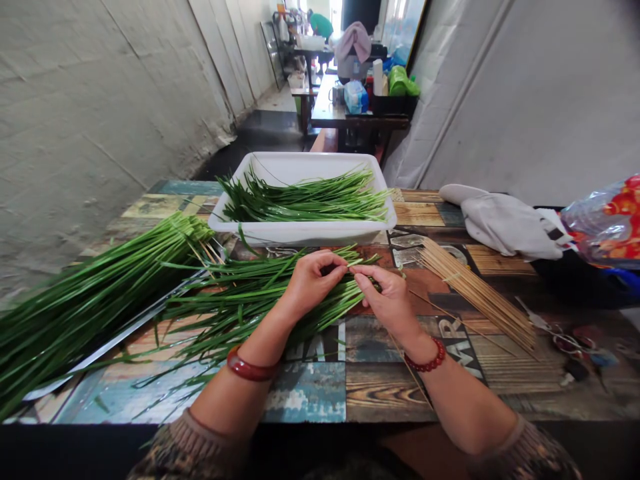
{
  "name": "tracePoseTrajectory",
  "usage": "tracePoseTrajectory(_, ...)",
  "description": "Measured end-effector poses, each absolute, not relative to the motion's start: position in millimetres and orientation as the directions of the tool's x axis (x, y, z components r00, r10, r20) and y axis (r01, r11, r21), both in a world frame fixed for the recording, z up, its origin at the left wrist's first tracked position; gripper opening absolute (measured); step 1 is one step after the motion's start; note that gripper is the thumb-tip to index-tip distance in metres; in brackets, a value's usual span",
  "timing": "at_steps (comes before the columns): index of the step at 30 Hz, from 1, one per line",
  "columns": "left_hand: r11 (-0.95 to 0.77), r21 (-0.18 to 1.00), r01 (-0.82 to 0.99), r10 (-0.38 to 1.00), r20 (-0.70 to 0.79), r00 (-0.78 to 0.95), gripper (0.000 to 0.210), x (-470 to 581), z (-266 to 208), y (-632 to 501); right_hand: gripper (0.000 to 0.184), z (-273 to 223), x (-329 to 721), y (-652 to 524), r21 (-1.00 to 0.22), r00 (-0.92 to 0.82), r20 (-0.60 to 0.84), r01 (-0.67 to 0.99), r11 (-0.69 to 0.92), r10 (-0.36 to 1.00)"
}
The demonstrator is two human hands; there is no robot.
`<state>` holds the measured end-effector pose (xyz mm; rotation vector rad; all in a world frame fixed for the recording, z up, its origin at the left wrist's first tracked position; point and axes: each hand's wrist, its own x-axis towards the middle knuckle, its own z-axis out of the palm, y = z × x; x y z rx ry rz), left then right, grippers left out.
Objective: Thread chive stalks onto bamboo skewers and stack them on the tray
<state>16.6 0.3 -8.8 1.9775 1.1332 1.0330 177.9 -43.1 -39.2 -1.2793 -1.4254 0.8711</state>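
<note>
Left of white tub (305, 233): leafy green bundle (105, 297). Near side of tub: loose green stalks (235, 293); we judge light, limp, easily bruised, best held by paler ends. Left hand (316, 277) pinching; right hand (391, 292) beside, fingers bent; what either holds, we cannot tell.

Bears, on patchwork wood-print tabletop (380, 397) | white rectangular plastic tub (300, 231), far side | loose green stalks (240, 287), middle | thin tan wooden sticks (477, 293), right | crumpled pale-grey cloth (515, 223), far right

Pale left wall (115, 87), pale right wall (540, 100) — dark floor (267, 130), farther table (324, 103), bright light (337, 13) at back.
</note>
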Motion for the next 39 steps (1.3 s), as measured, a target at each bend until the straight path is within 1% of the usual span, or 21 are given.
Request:
tracePoseTrajectory(11,-0.469,0.78,0.415,0.876,0.35,0.331,0.013,16.5,-8.8,-0.2,0.028,-38.2,176.6,-44.3,-0.955,0.049,0.185,0.247,0.167,0.982)
tracePoseTrajectory(20,-0.522,0.693,0.498,0.852,0.388,0.352,0.011,18.1,-12.9,-3.1,0.026,-39.7,176.8,-43.2,-0.939,0.061,0.196,0.298,0.17,0.979)
tracePoseTrajectory(23,-0.512,0.703,0.493,0.858,0.397,0.324,0.009,19.0,-13.4,-3.3,0.024,-40.8,176.7,-42.2,-0.938,0.064,0.188,0.308,0.16,0.98)
tracePoseTrajectory(25,-0.494,0.724,0.481,0.869,0.393,0.301,0.008,19.2,-13.0,-3.2,0.025,-41.3,176.2,-42.1,-0.949,0.072,0.176,0.278,0.149,0.982)
tracePoseTrajectory(26,-0.485,0.734,0.475,0.874,0.388,0.292,0.007,19.2,-12.7,-3.2,0.027,-41.4,175.9,-42.3,-0.956,0.077,0.172,0.254,0.147,0.982)
tracePoseTrajectory(28,-0.469,0.747,0.471,0.882,0.377,0.281,0.006,19.1,-12.1,-3.3,0.039,-41.1,175.5,-43.1,-0.963,0.084,0.18,0.218,0.158,0.98)
tracePoseTrajectory(30,-0.464,0.752,0.469,0.885,0.37,0.282,0.006,19.3,-11.8,-3.5,0.048,-40.7,175.6,-44.1,-0.956,0.073,0.204,0.231,0.182,0.976)
tracePoseTrajectory(34,-0.472,0.753,0.458,0.88,0.369,0.3,0.009,20.2,-11.8,-4.1,0.039,-41.0,176.4,-45.4,-0.931,0.047,0.24,0.294,0.216,0.97)
tracePoseTrajectory(39,-0.483,0.736,0.474,0.872,0.361,0.33,0.011,21.0,-14.3,-4.1,0.033,-42.9,176.2,-44.8,-0.924,0.051,0.246,0.315,0.218,0.968)
